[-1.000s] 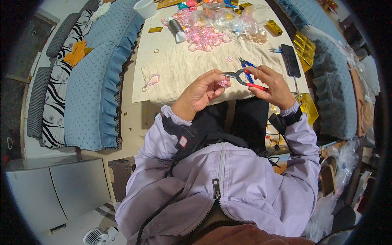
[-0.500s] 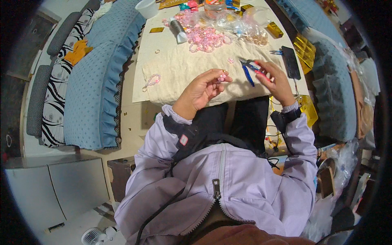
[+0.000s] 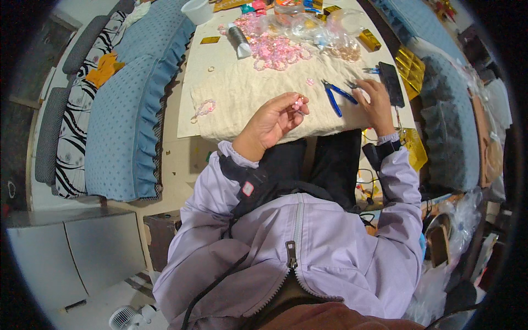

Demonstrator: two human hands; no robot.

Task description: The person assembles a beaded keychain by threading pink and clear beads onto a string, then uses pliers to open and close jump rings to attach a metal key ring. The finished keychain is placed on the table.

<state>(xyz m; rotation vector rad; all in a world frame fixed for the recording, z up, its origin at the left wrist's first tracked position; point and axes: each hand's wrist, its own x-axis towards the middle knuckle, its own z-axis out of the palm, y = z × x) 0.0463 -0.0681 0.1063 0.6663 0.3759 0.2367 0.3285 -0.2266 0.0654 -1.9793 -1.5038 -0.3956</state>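
The counter (image 3: pixel 190 118) carries a cream cloth mat (image 3: pixel 247 93), taken here as the reference for all positions. A blue cushioned bench (image 3: pixel 126 110) runs along the mat's left side. At the mat's far edge lies a heap of pink beads (image 3: pixel 272 49), with a grey spool (image 3: pixel 239 41) just left of the heap. The left hand (image 3: pixel 272 121) is over the mat's near edge, its fingers (image 3: pixel 294 110) pinched on a small pink beaded piece (image 3: pixel 298 103). The right hand (image 3: pixel 374 102) rests at the mat's right edge, fingers spread flat and grasping nothing, beside the blue-handled pliers (image 3: pixel 335 93) lying on the mat. A finished pink bead loop (image 3: pixel 204 108) sits at the mat's left edge.

Risk: the beaded piece is held by fingertips alone; a slackened pinch would likely drop it off the near edge.
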